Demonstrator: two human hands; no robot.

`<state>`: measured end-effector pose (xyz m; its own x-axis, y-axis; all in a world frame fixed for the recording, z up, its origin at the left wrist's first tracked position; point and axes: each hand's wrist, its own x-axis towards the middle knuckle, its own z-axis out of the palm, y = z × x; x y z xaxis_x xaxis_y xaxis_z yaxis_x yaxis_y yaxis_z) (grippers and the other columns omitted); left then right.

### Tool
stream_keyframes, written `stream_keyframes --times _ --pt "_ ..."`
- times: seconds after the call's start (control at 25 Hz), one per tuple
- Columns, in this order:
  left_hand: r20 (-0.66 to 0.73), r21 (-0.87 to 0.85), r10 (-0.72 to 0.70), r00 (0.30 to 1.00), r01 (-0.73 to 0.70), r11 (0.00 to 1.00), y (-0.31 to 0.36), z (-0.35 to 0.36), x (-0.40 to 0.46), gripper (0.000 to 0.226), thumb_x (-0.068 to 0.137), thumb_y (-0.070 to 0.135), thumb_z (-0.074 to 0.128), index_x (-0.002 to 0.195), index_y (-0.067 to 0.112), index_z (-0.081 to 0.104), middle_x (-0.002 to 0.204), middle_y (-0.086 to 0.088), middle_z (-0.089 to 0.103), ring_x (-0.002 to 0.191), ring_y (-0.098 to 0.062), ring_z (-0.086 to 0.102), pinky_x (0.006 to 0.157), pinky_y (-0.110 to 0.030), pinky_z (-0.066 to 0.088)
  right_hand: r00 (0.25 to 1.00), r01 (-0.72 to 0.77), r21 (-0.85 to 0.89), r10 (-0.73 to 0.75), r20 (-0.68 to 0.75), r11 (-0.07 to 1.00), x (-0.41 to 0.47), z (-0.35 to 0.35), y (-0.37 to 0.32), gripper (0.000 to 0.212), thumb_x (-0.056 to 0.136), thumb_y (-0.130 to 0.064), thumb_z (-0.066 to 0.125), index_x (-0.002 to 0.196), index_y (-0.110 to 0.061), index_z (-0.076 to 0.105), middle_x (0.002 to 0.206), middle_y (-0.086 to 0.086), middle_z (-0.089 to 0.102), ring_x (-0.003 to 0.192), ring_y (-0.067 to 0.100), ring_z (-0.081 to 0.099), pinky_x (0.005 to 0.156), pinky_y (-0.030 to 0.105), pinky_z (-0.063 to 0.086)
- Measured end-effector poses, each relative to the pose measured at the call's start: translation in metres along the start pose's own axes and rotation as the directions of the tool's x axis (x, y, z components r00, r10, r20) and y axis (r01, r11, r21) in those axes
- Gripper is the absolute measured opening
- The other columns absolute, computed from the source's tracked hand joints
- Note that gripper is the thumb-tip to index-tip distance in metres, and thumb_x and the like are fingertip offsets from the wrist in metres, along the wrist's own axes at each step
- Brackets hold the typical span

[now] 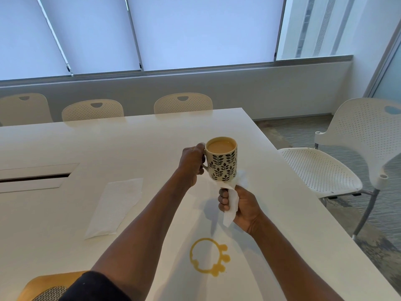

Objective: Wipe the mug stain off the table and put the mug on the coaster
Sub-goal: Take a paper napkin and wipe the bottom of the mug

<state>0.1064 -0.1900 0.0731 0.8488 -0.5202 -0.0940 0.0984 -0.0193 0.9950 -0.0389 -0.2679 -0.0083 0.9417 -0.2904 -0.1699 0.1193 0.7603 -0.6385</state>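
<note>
Wiping hasn't begun: left hand (192,164) grips mug (222,161), right hand (238,205) clutches paper towel (232,205); stain (208,259) remains at six o'clock.

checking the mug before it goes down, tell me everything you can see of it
The mug looks ceramic, cream, with rows of dark leaf prints round its side. It is nearly full of milky brown drink. It is held upright above the table, the left hand gripping its handle. A paper towel, gripped by the right hand, is pressed against its base.
</note>
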Motion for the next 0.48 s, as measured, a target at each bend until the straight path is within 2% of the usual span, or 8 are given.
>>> stream_keyframes --times 0.08,0.16,0.28,0.36,0.48 --pt "-0.003 0.009 0.005 1.000 -0.005 1.000 0.001 -0.002 0.000 0.020 0.091 0.019 0.046 0.072 0.011 0.048 0.054 0.003 0.035 0.049 -0.013 0.028 0.041 -0.023 0.023 0.998 0.037 -0.009 -0.038 -0.045 0.999 -0.002 -0.006 -0.009 0.024 0.093 -0.009 0.033 0.095 -0.006 0.057 0.062 0.006 0.048 0.049 0.013 0.044 0.041 0.022 0.036" --pt "-0.008 0.020 0.008 1.000 -0.008 1.000 0.001 -0.005 0.000 0.021 0.090 0.019 0.047 0.071 0.011 0.048 0.053 0.003 0.035 0.048 -0.013 0.028 0.041 -0.023 0.023 0.982 0.096 -0.035 -0.101 -0.160 0.995 -0.002 -0.012 -0.021 0.024 0.097 -0.012 0.033 0.088 -0.008 0.055 0.057 0.004 0.049 0.045 0.012 0.044 0.039 0.020 0.034" --pt "-0.020 0.031 -0.003 1.000 0.004 1.000 -0.001 -0.011 -0.001 0.023 0.090 0.019 0.046 0.068 0.012 0.047 0.053 0.003 0.034 0.049 -0.013 0.028 0.042 -0.023 0.023 0.889 0.180 -0.276 -0.277 -0.365 0.944 0.003 -0.017 -0.045 0.018 0.096 -0.013 0.043 0.084 -0.013 0.057 0.061 0.003 0.054 0.048 0.012 0.046 0.043 0.021 0.035" --pt "-0.024 0.032 -0.010 1.000 0.011 0.999 -0.003 -0.012 -0.002 0.023 0.090 0.018 0.046 0.068 0.013 0.046 0.053 0.003 0.034 0.050 -0.013 0.027 0.043 -0.024 0.022 0.824 0.161 -0.537 -0.412 -0.388 0.828 0.008 -0.017 -0.061 0.016 0.092 -0.012 0.049 0.092 -0.018 0.063 0.078 0.004 0.061 0.065 0.017 0.054 0.056 0.028 0.044" --pt "-0.030 0.033 -0.015 0.999 0.016 0.999 -0.005 -0.012 -0.004 0.019 0.089 0.017 0.045 0.071 0.011 0.048 0.053 0.003 0.033 0.051 -0.013 0.027 0.043 -0.024 0.022 0.807 0.140 -0.776 -0.525 -0.270 0.614 0.019 -0.010 -0.071 0.033 0.087 -0.006 0.055 0.115 -0.023 0.062 0.096 0.004 0.068 0.084 0.022 0.064 0.070 0.038 0.053"
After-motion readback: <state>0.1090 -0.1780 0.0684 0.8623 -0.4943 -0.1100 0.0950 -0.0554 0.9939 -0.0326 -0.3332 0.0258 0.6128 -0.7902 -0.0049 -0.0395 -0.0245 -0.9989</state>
